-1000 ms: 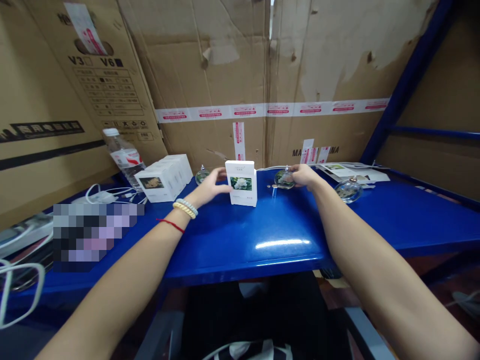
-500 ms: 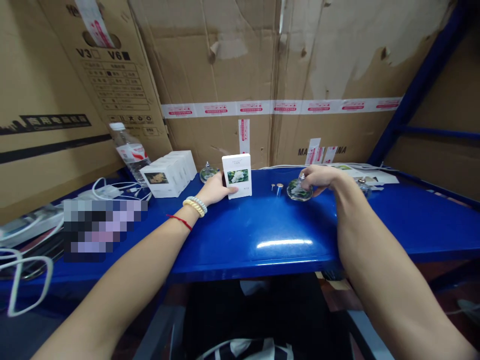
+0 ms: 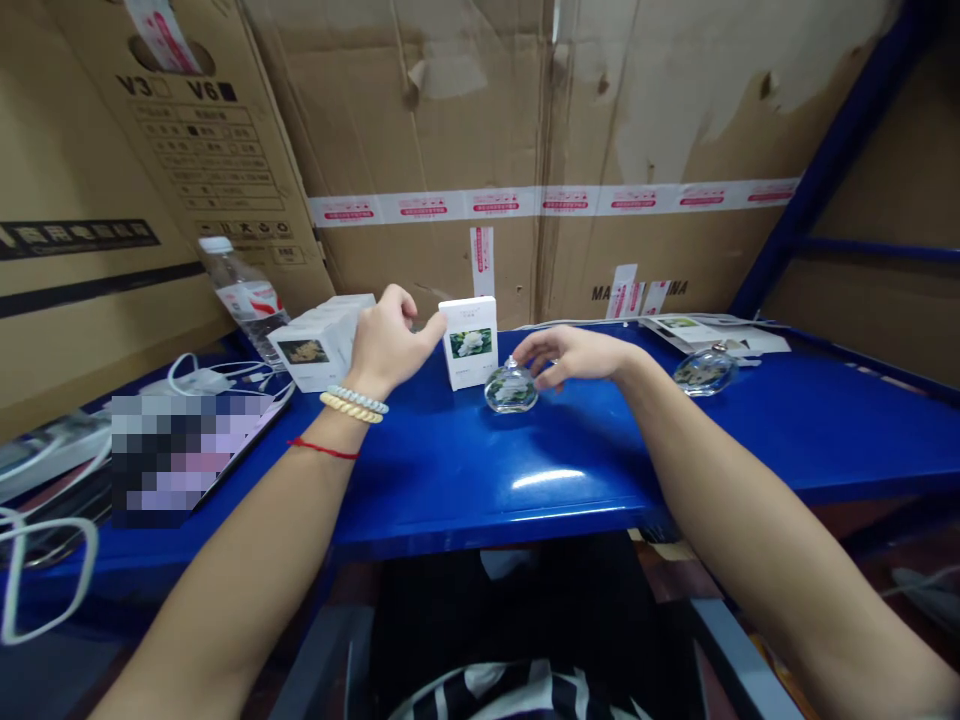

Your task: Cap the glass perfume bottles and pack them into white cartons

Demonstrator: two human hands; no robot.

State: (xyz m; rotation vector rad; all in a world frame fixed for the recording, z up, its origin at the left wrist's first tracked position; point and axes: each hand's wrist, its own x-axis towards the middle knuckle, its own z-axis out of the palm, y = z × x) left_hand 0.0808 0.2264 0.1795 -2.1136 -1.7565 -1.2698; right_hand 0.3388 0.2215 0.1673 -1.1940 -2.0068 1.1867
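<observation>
A white box with a white-flower picture (image 3: 471,345) stands upright near the middle of the blue table. My left hand (image 3: 394,340) is raised at its left, fingers loosely curled and thumb out; it holds nothing, and the thumb tip is close to the box edge. In front of the box sits a round glass perfume bottle (image 3: 511,392), upright. My right hand (image 3: 574,357) has its fingertips at the bottle's spray top and right shoulder. A second perfume bottle (image 3: 705,372) stands to the right.
Several white boxes (image 3: 319,350) stand in a row at left, before a water bottle (image 3: 244,297). White cables (image 3: 196,375) and a blurred-out device (image 3: 191,450) lie at far left. Papers (image 3: 720,335) lie at back right. Cardboard (image 3: 420,130) walls the back.
My right hand has brought the perfume bottle left to the front of the white box. My left hand has let go of the box and risen to the left.
</observation>
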